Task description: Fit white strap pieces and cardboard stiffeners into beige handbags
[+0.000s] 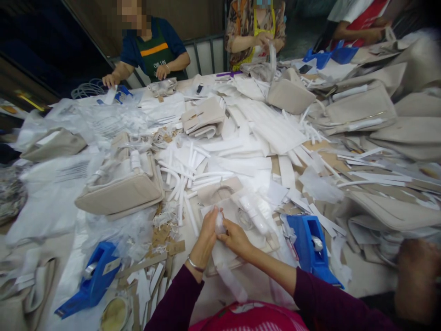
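Note:
A beige handbag (225,248) lies in front of me, its handle (215,191) partly showing at the far side. Over it my left hand (206,232) and my right hand (237,238) meet, fingers closed on a small piece of translucent white wrapping (219,224). Whether a bag part sits inside that wrapping I cannot tell. A white wrapped roll (254,214) rests on the bag just beyond my right hand. Below the hands, a translucent strip (231,282) hangs toward my apron.
Blue tape dispensers stand left (94,276) and right (310,246). White foam tubes (181,188), cardboard tags (163,236) and paper sheets (268,124) cover the middle. Beige handbags lie left (120,195) and right (361,110). Co-workers are across the table; a blurred hand (418,276) is at right.

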{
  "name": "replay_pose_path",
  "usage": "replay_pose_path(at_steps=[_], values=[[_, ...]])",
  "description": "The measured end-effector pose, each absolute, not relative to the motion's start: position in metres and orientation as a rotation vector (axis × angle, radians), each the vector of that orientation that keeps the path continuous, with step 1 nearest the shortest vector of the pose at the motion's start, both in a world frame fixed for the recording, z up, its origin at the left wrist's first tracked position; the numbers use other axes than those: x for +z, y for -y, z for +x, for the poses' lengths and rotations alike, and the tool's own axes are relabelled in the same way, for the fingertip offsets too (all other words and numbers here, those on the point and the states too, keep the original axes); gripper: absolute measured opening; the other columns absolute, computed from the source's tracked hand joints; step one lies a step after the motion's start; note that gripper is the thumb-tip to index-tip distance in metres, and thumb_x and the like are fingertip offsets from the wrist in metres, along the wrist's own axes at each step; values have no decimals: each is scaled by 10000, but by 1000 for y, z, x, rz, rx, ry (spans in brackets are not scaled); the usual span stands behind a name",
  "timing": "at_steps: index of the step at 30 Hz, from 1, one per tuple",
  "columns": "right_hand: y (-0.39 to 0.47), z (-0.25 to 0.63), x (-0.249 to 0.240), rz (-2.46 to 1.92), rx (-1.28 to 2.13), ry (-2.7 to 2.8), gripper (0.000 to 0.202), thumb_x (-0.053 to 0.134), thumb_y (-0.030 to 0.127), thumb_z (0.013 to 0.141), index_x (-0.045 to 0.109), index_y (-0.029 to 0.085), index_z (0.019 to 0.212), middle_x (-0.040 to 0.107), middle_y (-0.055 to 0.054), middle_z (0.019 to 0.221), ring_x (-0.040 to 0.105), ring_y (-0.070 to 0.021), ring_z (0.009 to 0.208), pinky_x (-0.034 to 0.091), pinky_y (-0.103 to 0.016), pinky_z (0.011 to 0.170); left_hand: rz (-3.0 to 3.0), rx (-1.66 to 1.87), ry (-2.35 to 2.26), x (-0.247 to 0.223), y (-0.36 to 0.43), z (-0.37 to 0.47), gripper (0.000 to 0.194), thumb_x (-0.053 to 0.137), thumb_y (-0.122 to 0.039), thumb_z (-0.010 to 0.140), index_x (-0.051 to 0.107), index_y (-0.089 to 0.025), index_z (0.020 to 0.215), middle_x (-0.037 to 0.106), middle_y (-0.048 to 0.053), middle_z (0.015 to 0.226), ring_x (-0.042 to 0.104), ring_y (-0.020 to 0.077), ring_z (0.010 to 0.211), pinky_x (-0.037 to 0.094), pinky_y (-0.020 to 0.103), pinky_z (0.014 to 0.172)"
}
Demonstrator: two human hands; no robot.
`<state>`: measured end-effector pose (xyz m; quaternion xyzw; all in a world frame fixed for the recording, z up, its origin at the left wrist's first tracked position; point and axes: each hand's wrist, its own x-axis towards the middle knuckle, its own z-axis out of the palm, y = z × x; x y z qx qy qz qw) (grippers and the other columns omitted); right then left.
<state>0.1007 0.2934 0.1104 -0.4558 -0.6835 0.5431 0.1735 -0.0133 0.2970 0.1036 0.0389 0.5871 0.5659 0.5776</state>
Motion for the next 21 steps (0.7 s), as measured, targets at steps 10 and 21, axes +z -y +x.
replay_pose_path(at_steps=[10,21], values=[[-293,99,95,-1371,1713,1696,74,551,261,745,581,194,743,577,13,671,514,-142,613,404,-245,584,336,1308,-1432,106,-289,-13,303,627,-439,743,575,-162,855,582,41,794,573,188,779,448,343,804],[-291,100,85,-1332,1845,1598,187,560,333,707,453,186,662,472,53,575,515,-103,530,385,-199,501,2279,567,-1527,165,-138,-22,643,481,33,613,505,-214,1206,343,119,1381,262,311,1305,245,552,1066]])
